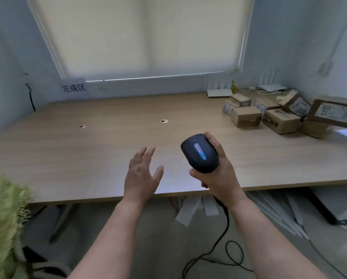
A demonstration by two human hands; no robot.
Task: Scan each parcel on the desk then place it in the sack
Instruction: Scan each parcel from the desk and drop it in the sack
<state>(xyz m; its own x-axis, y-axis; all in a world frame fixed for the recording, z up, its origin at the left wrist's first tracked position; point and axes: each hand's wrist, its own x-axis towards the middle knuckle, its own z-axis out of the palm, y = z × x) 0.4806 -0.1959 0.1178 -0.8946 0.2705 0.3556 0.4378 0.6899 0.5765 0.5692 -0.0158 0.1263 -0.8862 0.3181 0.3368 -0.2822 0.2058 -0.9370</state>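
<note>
Pale wooden desk (88, 150) under a drawn roller blind (144, 37), paper sign (73, 88) on the back wall. Cardboard parcels (247, 116) heaped well beyond the right fingertips, toward the far right corner; none in hand. Green woven sack (1, 218) low at the left edge, below and behind the left fingers, blurred.

Right hand (219, 174) wrapped round the handle of a black barcode scanner (199, 153), fingers curled tight, scanner head tilted up and lit blue and red. Left hand (142, 174) held over the desk, palm down, fingers straight and slightly spread, thumb apart, touching nothing.

Likely snags: scanner cable (225, 234) trailing in loops to the floor, liable to catch on the desk edge during a long reach right; stacked parcels apt to topple if the lowest is pulled first; labels facing away, so a missed scan.
</note>
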